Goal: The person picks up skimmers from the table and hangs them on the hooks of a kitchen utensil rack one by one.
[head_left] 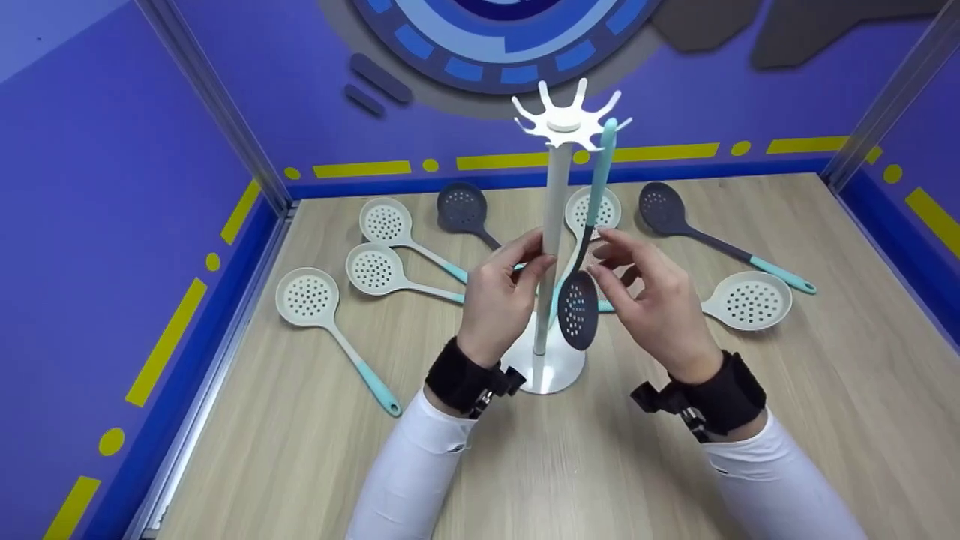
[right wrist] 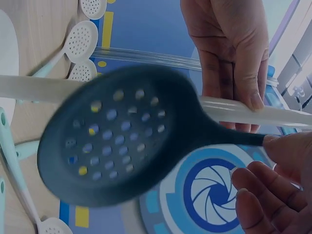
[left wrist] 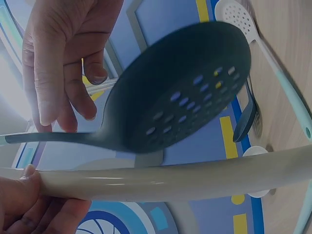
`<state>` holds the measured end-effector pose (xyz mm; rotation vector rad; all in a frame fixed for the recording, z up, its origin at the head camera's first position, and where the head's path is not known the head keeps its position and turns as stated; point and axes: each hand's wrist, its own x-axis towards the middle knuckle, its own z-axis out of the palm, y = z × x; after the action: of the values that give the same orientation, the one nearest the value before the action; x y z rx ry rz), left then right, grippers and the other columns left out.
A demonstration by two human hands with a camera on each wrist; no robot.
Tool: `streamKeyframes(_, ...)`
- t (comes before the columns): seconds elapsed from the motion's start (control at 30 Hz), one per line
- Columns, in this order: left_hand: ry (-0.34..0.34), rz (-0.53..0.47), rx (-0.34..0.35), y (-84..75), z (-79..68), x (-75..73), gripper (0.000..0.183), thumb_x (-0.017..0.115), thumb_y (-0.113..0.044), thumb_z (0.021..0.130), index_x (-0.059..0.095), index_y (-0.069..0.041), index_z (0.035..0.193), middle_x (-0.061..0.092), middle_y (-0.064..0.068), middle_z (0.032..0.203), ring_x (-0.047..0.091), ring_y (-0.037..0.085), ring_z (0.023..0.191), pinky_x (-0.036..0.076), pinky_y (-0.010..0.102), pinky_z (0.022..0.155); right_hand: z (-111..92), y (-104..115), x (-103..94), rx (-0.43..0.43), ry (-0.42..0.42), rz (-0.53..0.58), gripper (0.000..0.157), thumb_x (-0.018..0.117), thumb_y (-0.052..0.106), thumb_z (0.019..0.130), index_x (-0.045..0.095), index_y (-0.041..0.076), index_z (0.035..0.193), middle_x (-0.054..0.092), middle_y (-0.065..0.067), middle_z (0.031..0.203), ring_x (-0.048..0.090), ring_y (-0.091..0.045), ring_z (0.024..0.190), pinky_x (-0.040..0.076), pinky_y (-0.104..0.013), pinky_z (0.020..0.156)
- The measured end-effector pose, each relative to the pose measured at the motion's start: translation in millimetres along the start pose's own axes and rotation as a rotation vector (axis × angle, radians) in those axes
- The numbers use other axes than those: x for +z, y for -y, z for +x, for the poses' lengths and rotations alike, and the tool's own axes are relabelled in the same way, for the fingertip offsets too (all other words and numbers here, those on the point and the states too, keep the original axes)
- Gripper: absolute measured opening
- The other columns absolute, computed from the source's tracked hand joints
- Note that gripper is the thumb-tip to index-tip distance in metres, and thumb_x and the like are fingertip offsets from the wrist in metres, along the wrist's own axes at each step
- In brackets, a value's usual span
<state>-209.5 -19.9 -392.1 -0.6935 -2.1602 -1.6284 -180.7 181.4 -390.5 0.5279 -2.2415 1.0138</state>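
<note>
My left hand (head_left: 501, 289) grips the pole of the white utensil stand (head_left: 556, 199), with its thumb and fingers around it. From one hook of the stand's star-shaped top hangs a dark grey skimmer (head_left: 577, 309) by its turquoise handle, bowl downward. My right hand (head_left: 656, 300) is just right of this skimmer, thumb and fingers parted near its dark neck. In the right wrist view the right thumb (right wrist: 287, 151) overlaps the neck of the skimmer (right wrist: 122, 131); whether it touches is unclear. The left wrist view shows the right fingers (left wrist: 48, 97) loosely bent beside the neck.
White skimmers (head_left: 307, 297) with turquoise handles lie on the wooden table (head_left: 300, 450), several to the left, one behind the pole, another at the right (head_left: 750, 301). Dark skimmers lie at the back left (head_left: 462, 208) and back right (head_left: 663, 208). Blue panels (head_left: 420, 142) enclose the table.
</note>
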Motion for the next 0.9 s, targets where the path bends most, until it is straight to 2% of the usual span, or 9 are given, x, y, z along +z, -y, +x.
streamKeyframes(0.3, -0.009, -0.02, 0.01, 0.1, 0.3, -0.1, 0.03, 0.063, -0.021, 0.097, 0.067, -0.012, 0.126, 0.073, 0.004, 0.105, 0.07, 0.008, 0.096, 0.06, 0.02, 0.078, 7.9, -9.2, -20.2, -0.02, -0.063, -0.012, 0.035, 0.064, 0.013, 0.096, 0.062, 0.014, 0.131, 0.071, -0.001, 0.107, 0.064, -0.009, 0.093, 0.047, -0.007, 0.074)
streamKeyframes(0.53, -0.028, -0.04, 0.002, 0.6, 1.0, -1.5, 0.029, 0.065, -0.022, 0.096, 0.068, -0.014, 0.123, 0.074, 0.002, 0.105, 0.071, 0.009, 0.096, 0.061, 0.022, 0.077, 10.6, -19.9, -34.5, 0.026, -0.092, -0.084, 0.033, 0.064, 0.016, 0.096, 0.063, 0.013, 0.13, 0.072, -0.002, 0.109, 0.063, -0.008, 0.095, 0.047, -0.009, 0.076)
streamKeyframes(0.73, -0.047, -0.026, 0.02, 1.2, 0.7, -0.6, 0.03, 0.067, -0.023, 0.095, 0.068, -0.013, 0.122, 0.075, 0.002, 0.106, 0.071, 0.008, 0.095, 0.061, 0.021, 0.076, 11.8, -27.5, -39.5, 0.042, -0.111, -0.085, 0.032, 0.067, 0.015, 0.095, 0.066, 0.016, 0.127, 0.071, -0.004, 0.109, 0.063, -0.011, 0.095, 0.044, -0.006, 0.076)
streamKeyframes(0.9, -0.057, -0.028, 0.021, 1.8, 0.4, 0.1, 0.029, 0.068, -0.023, 0.094, 0.068, -0.014, 0.122, 0.074, 0.001, 0.107, 0.071, 0.005, 0.095, 0.061, 0.021, 0.076, 12.7, -37.2, -42.0, 0.077, -0.09, -0.116, 0.031, 0.067, 0.016, 0.095, 0.067, 0.017, 0.126, 0.07, -0.004, 0.11, 0.064, -0.013, 0.096, 0.042, -0.006, 0.074)
